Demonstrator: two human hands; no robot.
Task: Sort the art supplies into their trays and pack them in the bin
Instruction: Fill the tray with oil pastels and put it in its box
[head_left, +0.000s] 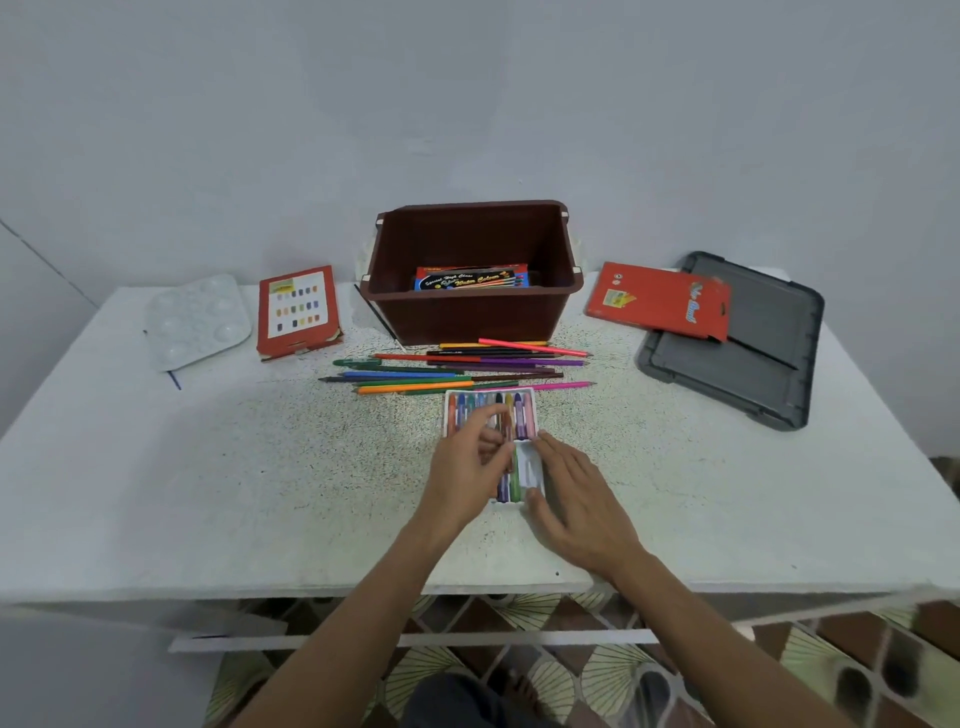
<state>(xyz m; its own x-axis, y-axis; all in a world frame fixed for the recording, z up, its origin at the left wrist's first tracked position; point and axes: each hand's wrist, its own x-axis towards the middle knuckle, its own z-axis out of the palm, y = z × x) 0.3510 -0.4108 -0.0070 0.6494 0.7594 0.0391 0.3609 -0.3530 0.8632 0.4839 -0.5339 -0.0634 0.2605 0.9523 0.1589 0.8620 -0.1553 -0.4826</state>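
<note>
On the speckled white table (208, 467) the white crayon tray (531, 462) lay near the front edge, its far row full of crayons (467, 408) and its near row only partly filled. The left hand (467, 462) hovered over the tray's middle with curled fingers, thumb and forefinger pinching a brownish crayon (502, 427), though blur hid the grip's detail. The right hand (574, 499) lay spread, its straight fingers along the tray's right side and its thumb at the near corner. Just beyond the tray lay loose coloured pencils (457, 366), and behind them stood the brown bin (472, 312) with a watercolour box (470, 276) inside. A red box (297, 312) and a white palette (197, 319) sat to the left, and a red sleeve (657, 301) rested on the grey lid (748, 364) to the right
</note>
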